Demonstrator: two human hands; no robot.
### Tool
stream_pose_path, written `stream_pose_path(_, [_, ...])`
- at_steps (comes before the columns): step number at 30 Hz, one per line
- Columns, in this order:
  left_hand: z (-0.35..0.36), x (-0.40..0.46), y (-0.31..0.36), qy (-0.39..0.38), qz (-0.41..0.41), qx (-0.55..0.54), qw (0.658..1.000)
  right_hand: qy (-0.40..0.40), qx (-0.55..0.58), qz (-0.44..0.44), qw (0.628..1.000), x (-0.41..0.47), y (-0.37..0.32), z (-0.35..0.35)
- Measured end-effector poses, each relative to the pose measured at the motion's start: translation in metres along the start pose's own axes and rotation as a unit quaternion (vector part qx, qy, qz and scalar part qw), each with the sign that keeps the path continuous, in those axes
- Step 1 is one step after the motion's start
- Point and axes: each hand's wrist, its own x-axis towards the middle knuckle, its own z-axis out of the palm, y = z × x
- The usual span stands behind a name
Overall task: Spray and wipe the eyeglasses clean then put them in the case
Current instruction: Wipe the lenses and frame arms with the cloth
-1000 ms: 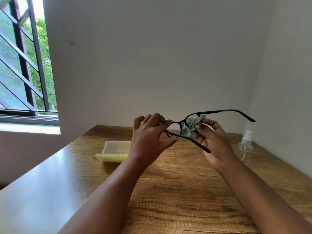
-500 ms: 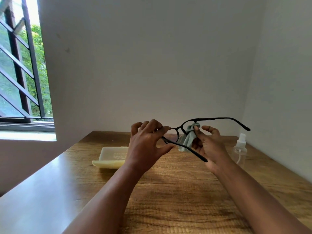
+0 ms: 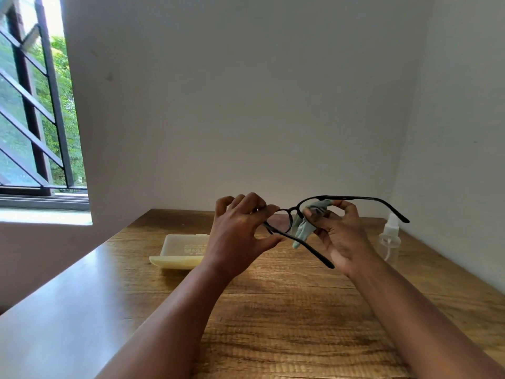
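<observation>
- Black thin-framed plastic eyeglasses (image 3: 289, 214): our left hand (image 3: 240, 233) is pinching one rim.
- Our right hand (image 3: 338, 236) is pinching a pale-green cloth (image 3: 303, 228) round the other lens; squeezing hard risks twisting the bridge.

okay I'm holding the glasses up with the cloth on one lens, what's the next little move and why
Probably keep rubbing that lens, then slide the cloth to the other one. Your right hand pinches the cloth around the lens on its side of the eyeglasses, while the left hand grips the frame at the other lens, which has no cloth on it. The case lies on the table.
</observation>
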Motion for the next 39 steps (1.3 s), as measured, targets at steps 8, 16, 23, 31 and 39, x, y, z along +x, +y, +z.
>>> stream_pose_path(8, [0.001, 0.000, 0.004, -0.007, -0.001, -0.005, 1.000, 0.041, -0.044, -0.014, 0.998, 0.005, 0.003, -0.005])
stream_pose_path(16, [0.000, 0.000, 0.003, -0.001, 0.000, -0.009, 1.000, 0.030, -0.022, -0.036, 0.999, 0.000, 0.004, -0.002])
stream_pose_path(23, [0.000, 0.000, 0.003, 0.001, -0.005, 0.005, 1.000, 0.000, -0.009, -0.041, 0.999, 0.000, 0.000, -0.003])
stream_pose_path(31, [0.002, 0.000, 0.004, 0.001, 0.008, 0.019, 1.000, 0.023, -0.022, -0.061, 0.998, -0.006, -0.003, -0.001])
stream_pose_path(39, [0.002, 0.000, 0.009, 0.011, 0.005, 0.012, 1.000, 0.057, -0.058, -0.059, 0.995, 0.003, 0.004, -0.005])
